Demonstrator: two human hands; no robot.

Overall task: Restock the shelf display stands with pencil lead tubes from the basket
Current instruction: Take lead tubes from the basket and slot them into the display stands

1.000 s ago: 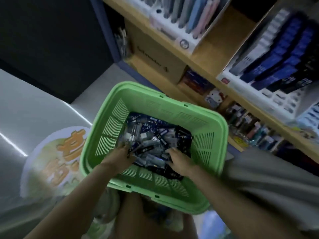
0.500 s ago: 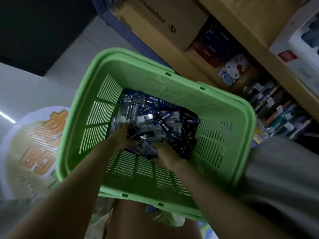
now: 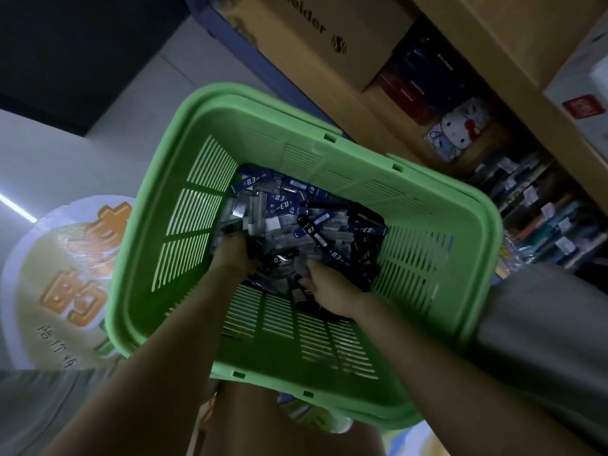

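A green plastic basket (image 3: 329, 149) sits on my lap, tilted toward the shelf. Its bottom holds a heap of pencil lead tubes (image 3: 296, 212), blue, black and clear, several marked 0.3. Both of my hands reach down into the near side of the heap. My left hand (image 3: 232, 255) has its fingers curled into the tubes at the heap's left edge. My right hand (image 3: 325, 287) lies a little nearer, thumb toward the left hand, fingers curled round a few tubes. A dark tube (image 3: 283, 260) lies between the two hands. My fingertips are hidden by the backs of my hands.
A wooden shelf unit (image 3: 513, 57) rises at the right, with a brown cardboard box (image 3: 329, 37), a cartoon-cat pack (image 3: 460, 130) and rows of pens (image 3: 539, 218) below. A round floor sticker (image 3: 65, 274) lies at the left. My grey shorts (image 3: 539, 324) are under the basket's right side.
The view has dropped and closed in on the basket, so the upper display stands have left the frame. Both hands have stayed in the heap, shifting slightly closer together.
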